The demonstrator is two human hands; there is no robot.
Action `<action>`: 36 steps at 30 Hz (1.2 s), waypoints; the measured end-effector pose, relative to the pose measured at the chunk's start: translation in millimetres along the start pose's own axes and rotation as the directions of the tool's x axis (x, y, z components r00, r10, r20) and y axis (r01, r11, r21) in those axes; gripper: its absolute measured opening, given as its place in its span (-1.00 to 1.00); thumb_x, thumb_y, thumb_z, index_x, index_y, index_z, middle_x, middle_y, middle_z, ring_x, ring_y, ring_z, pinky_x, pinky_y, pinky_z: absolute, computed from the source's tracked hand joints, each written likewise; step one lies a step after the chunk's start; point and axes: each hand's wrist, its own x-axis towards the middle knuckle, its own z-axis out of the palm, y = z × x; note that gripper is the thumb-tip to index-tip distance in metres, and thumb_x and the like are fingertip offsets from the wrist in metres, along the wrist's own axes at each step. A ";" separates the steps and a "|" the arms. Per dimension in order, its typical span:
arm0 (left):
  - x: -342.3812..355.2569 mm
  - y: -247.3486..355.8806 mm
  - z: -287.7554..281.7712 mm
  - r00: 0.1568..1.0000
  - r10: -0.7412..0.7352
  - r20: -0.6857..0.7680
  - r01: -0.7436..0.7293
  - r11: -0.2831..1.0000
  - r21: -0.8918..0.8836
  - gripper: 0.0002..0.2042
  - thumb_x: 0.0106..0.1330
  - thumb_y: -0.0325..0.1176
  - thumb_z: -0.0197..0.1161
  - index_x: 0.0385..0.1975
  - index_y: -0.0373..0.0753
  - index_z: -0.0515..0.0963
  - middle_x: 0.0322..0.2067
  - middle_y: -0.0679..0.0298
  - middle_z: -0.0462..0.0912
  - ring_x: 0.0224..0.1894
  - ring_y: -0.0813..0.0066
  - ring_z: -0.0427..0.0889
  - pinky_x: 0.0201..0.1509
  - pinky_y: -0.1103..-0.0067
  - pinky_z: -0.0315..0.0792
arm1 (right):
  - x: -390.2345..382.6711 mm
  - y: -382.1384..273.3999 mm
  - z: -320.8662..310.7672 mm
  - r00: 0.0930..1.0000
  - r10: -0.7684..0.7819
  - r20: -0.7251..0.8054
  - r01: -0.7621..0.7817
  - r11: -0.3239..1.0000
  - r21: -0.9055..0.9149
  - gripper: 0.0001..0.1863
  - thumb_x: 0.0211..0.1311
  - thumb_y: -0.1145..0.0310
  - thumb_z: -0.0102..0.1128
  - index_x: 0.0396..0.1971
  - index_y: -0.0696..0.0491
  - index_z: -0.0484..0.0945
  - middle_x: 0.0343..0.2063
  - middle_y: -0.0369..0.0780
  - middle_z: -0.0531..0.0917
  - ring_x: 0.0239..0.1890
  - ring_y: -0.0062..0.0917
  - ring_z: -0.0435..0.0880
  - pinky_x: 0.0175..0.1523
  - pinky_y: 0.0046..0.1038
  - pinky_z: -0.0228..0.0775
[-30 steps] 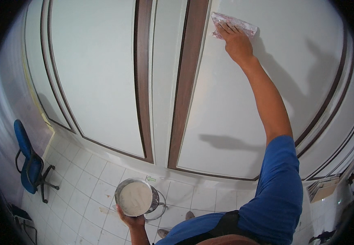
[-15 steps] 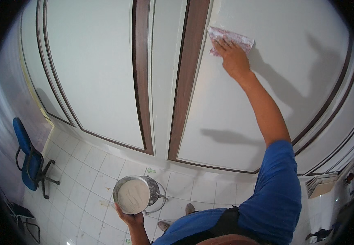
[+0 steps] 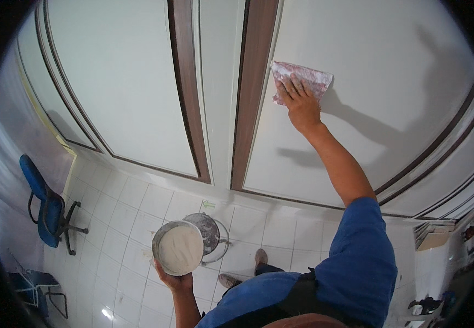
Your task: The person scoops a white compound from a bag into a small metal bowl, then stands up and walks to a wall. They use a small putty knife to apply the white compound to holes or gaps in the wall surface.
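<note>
**Fingers flat on a rag against the wall panel, other hand under a bowl of white paste**

Fingers of the right hand lie spread and pressed flat on a crumpled rag, white with reddish mottling, holding it against a white wall panel. The rag sits high on the panel, just right of a dark brown vertical strip; the arm, in a blue sleeve, reaches up to it from the lower right.

Low in the view, the left hand cups a round metal bowl from beneath, fingers curled up around its underside; how tightly they close cannot be told. The bowl is filled with smooth white paste and tilts towards the camera. Right behind it, on the white tiled floor, stands a metal bucket with a wire handle, smeared white inside.

A second brown strip runs down the wall to the left, with a narrow white panel between the two. Two shoes show on the tiles beside the bucket. A blue office chair stands well apart at the left edge, near a pale wall.
</note>
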 end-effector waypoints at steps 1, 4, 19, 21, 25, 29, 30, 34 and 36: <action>-0.4 1.0 -1.3 1.000 -0.007 0.008 0.007 1.000 -0.006 -0.39 0.38 0.13 -0.02 0.29 -0.16 0.28 0.26 0.13 0.37 0.29 0.11 0.35 0.32 0.12 0.29 | -8.1 -7.4 11.3 1.000 0.004 0.012 -0.004 1.000 0.016 -0.40 0.27 0.49 -0.03 0.35 0.06 0.22 0.32 -0.14 0.33 0.42 -0.23 0.19 0.46 -0.13 0.01; 0.4 1.5 -5.9 1.000 0.006 -0.021 -0.005 0.999 0.034 -0.38 0.38 0.13 -0.01 0.29 -0.17 0.28 0.26 0.13 0.37 0.29 0.11 0.35 0.32 0.12 0.30 | -32.5 -27.0 42.1 0.999 0.012 0.039 -0.015 0.998 0.062 -0.39 0.26 0.48 -0.02 0.35 0.07 0.21 0.33 -0.14 0.31 0.43 -0.21 0.16 0.46 -0.12 -0.01; 6.3 6.6 -0.5 0.996 -0.014 0.083 0.010 0.999 0.042 -0.34 0.32 0.13 0.06 0.31 -0.16 0.24 0.26 0.11 0.35 0.28 0.08 0.36 0.27 0.10 0.35 | -70.5 -69.2 -48.8 0.975 0.157 0.156 -0.213 0.859 0.466 -0.40 0.18 0.61 0.02 0.28 0.13 0.30 0.18 -0.09 0.50 0.27 -0.20 0.44 0.29 -0.21 0.29; 10.3 1.8 3.4 0.992 -0.045 0.116 0.043 0.999 0.022 -0.34 0.31 0.14 0.07 0.30 -0.15 0.25 0.25 0.12 0.36 0.27 0.09 0.37 0.27 0.11 0.35 | -48.3 -50.8 -86.3 0.942 0.275 0.190 -0.329 0.663 0.673 -0.46 0.20 0.63 0.02 0.24 0.15 0.34 0.12 -0.10 0.55 0.18 -0.29 0.52 0.22 -0.29 0.36; 4.9 -12.7 24.7 0.984 -0.106 0.142 0.113 0.993 -0.042 -0.38 0.37 0.13 -0.01 0.29 -0.18 0.28 0.24 0.12 0.39 0.26 0.10 0.39 0.28 0.13 0.35 | -19.2 -17.6 -160.6 0.728 0.354 0.588 -0.563 -0.180 0.806 -0.66 0.31 0.59 0.00 0.07 0.21 0.45 -0.07 -0.15 0.64 -0.05 -0.55 0.62 0.07 -0.48 0.46; -4.5 -19.3 36.0 0.976 -0.151 0.154 0.161 0.985 -0.060 -0.40 0.37 0.11 -0.01 0.27 -0.18 0.31 0.22 0.12 0.41 0.24 0.09 0.42 0.26 0.12 0.37 | -13.4 2.8 -167.1 0.761 0.394 0.516 -0.316 -0.470 0.824 -0.72 0.34 0.56 0.00 0.02 0.21 0.48 -0.14 -0.20 0.63 -0.12 -0.63 0.60 0.04 -0.50 0.46; -4.0 -20.9 36.4 0.974 -0.146 0.171 0.157 0.986 -0.053 -0.41 0.37 0.10 -0.01 0.26 -0.17 0.31 0.21 0.12 0.43 0.22 0.09 0.44 0.25 0.12 0.38 | -9.3 12.7 -167.0 0.786 0.403 0.469 -0.274 -0.453 0.849 -0.70 0.33 0.56 0.01 0.05 0.20 0.46 -0.14 -0.20 0.63 -0.12 -0.63 0.60 0.02 -0.50 0.47; -11.0 -21.2 42.1 0.976 -0.134 0.172 0.139 0.990 -0.016 -0.31 0.26 0.17 0.09 0.29 -0.14 0.27 0.23 0.13 0.39 0.26 0.09 0.39 0.27 0.13 0.35 | 21.1 41.4 -185.5 0.911 0.410 0.049 -0.293 0.559 0.776 -0.53 0.27 0.59 0.04 0.21 0.15 0.36 -0.02 -0.15 0.62 0.00 -0.50 0.61 0.09 -0.38 0.47; -11.9 -25.5 43.8 0.974 -0.126 0.188 0.133 0.991 -0.024 -0.31 0.27 0.18 0.08 0.29 -0.14 0.27 0.23 0.13 0.39 0.26 0.09 0.39 0.27 0.14 0.36 | 42.2 63.3 -175.1 0.929 0.311 -0.202 -0.178 0.851 0.494 -0.48 0.26 0.59 0.01 0.25 0.13 0.32 0.06 -0.12 0.57 0.11 -0.41 0.54 0.20 -0.31 0.39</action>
